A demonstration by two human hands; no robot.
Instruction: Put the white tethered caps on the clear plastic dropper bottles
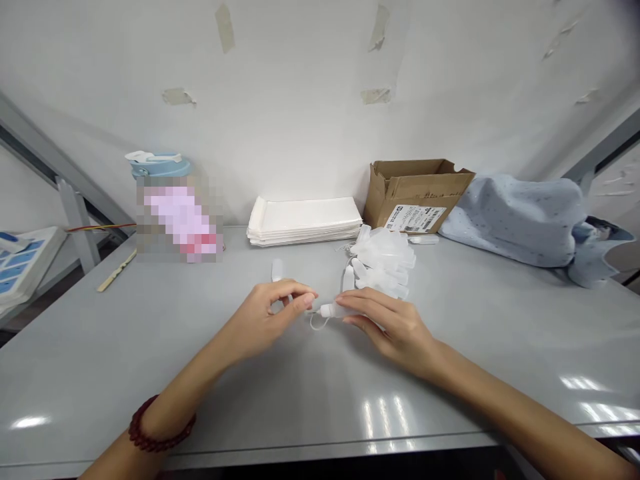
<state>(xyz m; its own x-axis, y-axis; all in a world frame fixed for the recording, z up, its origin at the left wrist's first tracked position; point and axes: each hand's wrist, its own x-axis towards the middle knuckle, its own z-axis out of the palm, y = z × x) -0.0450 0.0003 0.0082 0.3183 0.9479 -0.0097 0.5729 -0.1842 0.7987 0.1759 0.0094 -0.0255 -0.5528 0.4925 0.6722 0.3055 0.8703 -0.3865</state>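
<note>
My right hand point(387, 327) is closed around a small translucent needle-tip squeeze bottle point(327, 311), which lies on its side with its white neck and thin tip pointing left. A thin white loop point(319, 325) hangs from the neck towards the fingers of my left hand point(274, 310). Thumb and forefinger of that hand are pinched right by the tip; what is between them is hidden. Just behind the left hand lies another translucent bottle point(277, 269), partly covered by it. A heap of similar bottles point(383, 257) sits beyond my right hand.
A stack of white padded envelopes point(305, 219) rests against the wall, beside an open cardboard box point(417, 197). Light blue cloth point(515, 217) is bunched at the right. A blue-lidded container point(160, 165) and a folded wooden stick point(117, 270) are at the left of the grey table point(280, 407).
</note>
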